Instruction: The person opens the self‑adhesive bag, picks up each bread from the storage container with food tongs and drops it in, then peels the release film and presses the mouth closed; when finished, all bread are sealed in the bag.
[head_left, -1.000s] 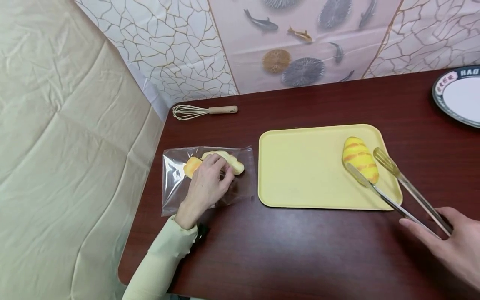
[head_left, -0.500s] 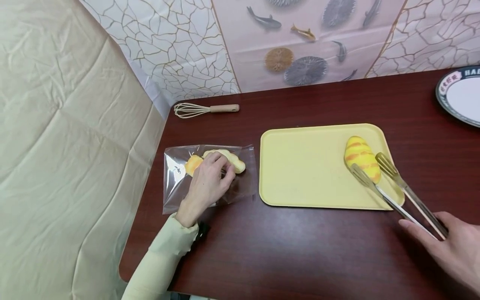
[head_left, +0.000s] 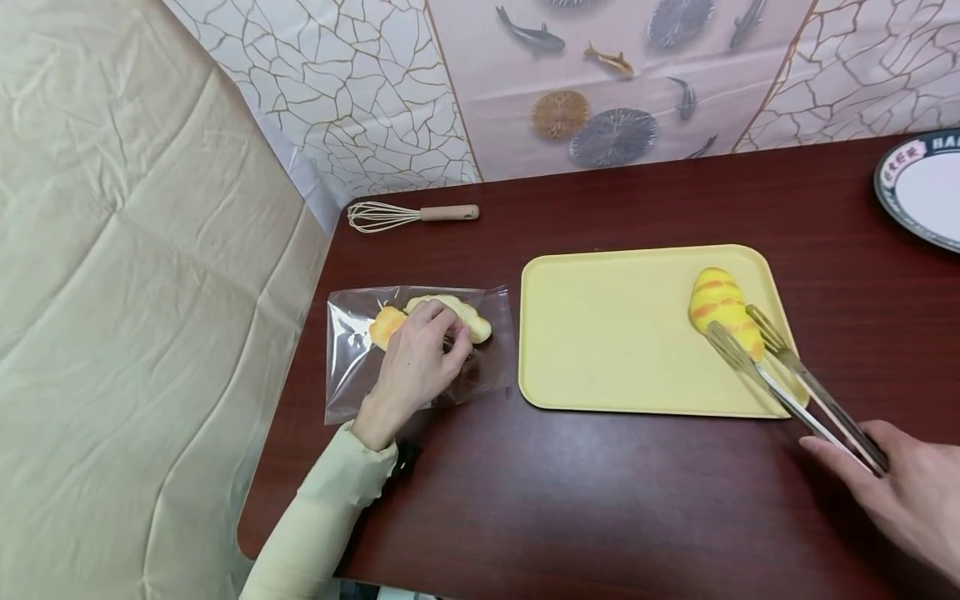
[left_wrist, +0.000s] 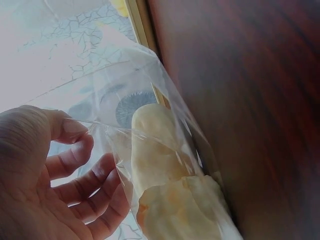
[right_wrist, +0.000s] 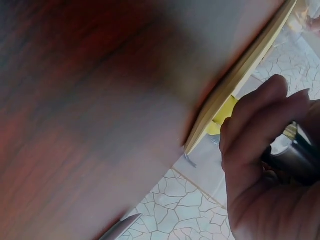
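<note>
My left hand point(head_left: 422, 354) pinches the film of a clear plastic bag point(head_left: 487, 375) between thumb and forefinger, as the left wrist view shows. Inside the bag lie a long pale bread roll point(head_left: 474, 323) and an orange-yellow bread piece point(head_left: 384, 327), partly hidden by the hand. My right hand point(head_left: 903, 483) grips metal tongs point(head_left: 832, 412) near their handle end. The tips of the tongs stand on either side of the lower end of a yellow bread with orange stripes point(head_left: 716, 302). That bread lies on the right part of a yellow tray point(head_left: 600, 333).
A whisk point(head_left: 412, 215) with a wooden handle lies at the back left of the dark red table point(head_left: 600, 500). At the far right stands a white plate point(head_left: 930, 192) with a dark patterned rim. A patterned backdrop point(head_left: 375, 100) rises behind the table.
The arms of the tongs have drawn closer together about the striped bread. The right hand has shifted slightly left. My left hand stays on the bag.
</note>
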